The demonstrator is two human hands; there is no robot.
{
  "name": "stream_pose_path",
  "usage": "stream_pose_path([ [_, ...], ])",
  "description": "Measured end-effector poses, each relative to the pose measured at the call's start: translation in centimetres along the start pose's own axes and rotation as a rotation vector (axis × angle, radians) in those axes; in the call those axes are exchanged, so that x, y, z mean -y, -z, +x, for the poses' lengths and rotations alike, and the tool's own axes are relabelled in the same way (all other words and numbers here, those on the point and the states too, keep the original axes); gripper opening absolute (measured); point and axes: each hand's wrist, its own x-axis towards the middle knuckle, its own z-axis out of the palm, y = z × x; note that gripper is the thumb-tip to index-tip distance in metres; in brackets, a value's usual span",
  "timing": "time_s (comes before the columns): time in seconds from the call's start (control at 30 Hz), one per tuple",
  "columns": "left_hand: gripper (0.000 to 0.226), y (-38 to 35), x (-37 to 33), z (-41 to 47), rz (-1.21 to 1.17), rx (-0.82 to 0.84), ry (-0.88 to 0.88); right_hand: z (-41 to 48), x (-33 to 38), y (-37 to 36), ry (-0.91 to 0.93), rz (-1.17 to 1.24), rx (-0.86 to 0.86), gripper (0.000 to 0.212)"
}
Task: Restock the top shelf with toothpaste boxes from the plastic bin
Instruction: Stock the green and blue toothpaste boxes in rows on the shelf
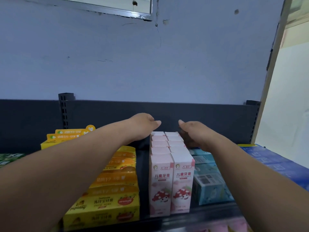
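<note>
Two rows of upright pink toothpaste boxes (171,166) with a mushroom picture run from the front edge of the dark top shelf (142,164) toward the back panel. My left hand (143,125) reaches over the back left end of the rows, fingers hanging down beside the rearmost box. My right hand (192,131) is at the back right end, fingers curled down against the rearmost box's side. Neither hand clearly holds a box. The plastic bin is out of view.
Yellow and orange toothpaste boxes (110,195) lie stacked left of the pink rows. Teal boxes (209,180) lie to the right, then blue boxes (275,163). A dark back panel (209,118) and slotted uprights (65,111) stand behind. A gap of bare shelf separates yellow and pink rows.
</note>
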Motion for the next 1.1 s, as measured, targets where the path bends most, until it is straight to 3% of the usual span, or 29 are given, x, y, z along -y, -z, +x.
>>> stream_pose_path([
  [0.13,0.062,0.2,-0.6,-1.4,0.097,-0.062,-0.109,-3.7,1.2,0.7,0.197,-0.206,-0.175,0.035],
  [0.23,0.066,0.6,-0.8,-3.2,0.218,-0.147,-0.225,-7.4,2.2,0.8,0.309,-0.408,-0.318,0.048],
  [0.43,0.070,1.7,0.5,-8.4,0.291,-0.284,-0.410,-16.1,3.2,0.2,0.414,-0.686,-0.490,0.053],
  [0.73,0.073,2.6,2.9,-17.7,0.342,-0.250,-0.556,-28.5,1.9,-2.8,0.285,-0.921,-0.540,0.061],
  [0.93,0.066,-0.1,3.0,-23.5,0.318,-0.183,-0.638,-35.7,-1.0,-3.2,0.188,-0.960,-0.527,0.063],
  [1.1,0.072,-3.6,2.6,-26.8,0.311,-0.126,-0.626,-39.6,-4.7,-2.0,0.107,-1.001,-0.503,0.065],
])
